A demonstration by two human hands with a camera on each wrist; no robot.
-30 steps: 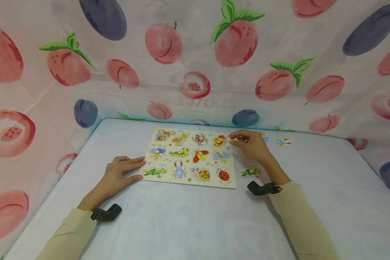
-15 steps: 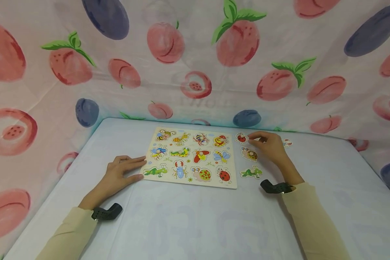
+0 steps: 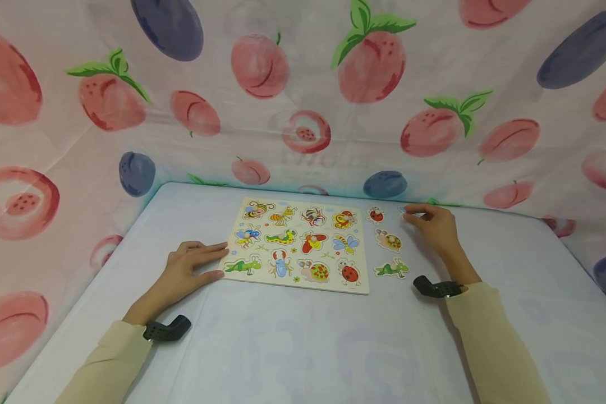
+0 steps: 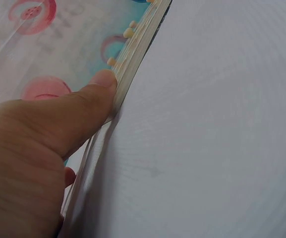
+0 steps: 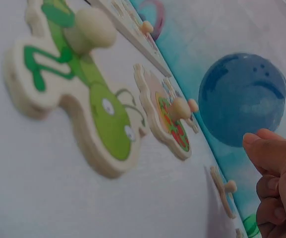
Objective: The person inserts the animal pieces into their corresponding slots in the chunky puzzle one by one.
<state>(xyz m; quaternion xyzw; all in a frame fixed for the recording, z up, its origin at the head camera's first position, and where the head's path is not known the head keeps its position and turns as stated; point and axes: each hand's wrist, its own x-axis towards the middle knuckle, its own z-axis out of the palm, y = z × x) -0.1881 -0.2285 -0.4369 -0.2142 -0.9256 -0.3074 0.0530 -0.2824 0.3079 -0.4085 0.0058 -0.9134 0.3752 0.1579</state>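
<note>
A wooden insect puzzle board (image 3: 257,249) lies on the table, with knobbed pieces in its upper rows and printed insects along the bottom row. My left hand (image 3: 184,269) rests at its left edge, fingers extended; in the left wrist view the thumb (image 4: 83,106) touches the board's side. My right hand (image 3: 434,227) hovers right of the board, thumb and index fingertips right over a blue-winged insect piece (image 3: 402,210). In the right wrist view that piece (image 5: 222,193) shows its knob below and apart from the fingertips. The right hand holds nothing.
A ladybug piece (image 3: 376,214), a snail piece (image 3: 389,240) and a grasshopper piece (image 3: 391,268) lie in a column along the board's right side. A fruit-print cloth (image 3: 343,151) hangs behind the white table (image 3: 283,342).
My right hand has moved rightward from the butterfly at the board's upper right corner, uncovering the ladybug and snail pieces. It now covers the beetle piece's spot. My left hand has stayed put.
</note>
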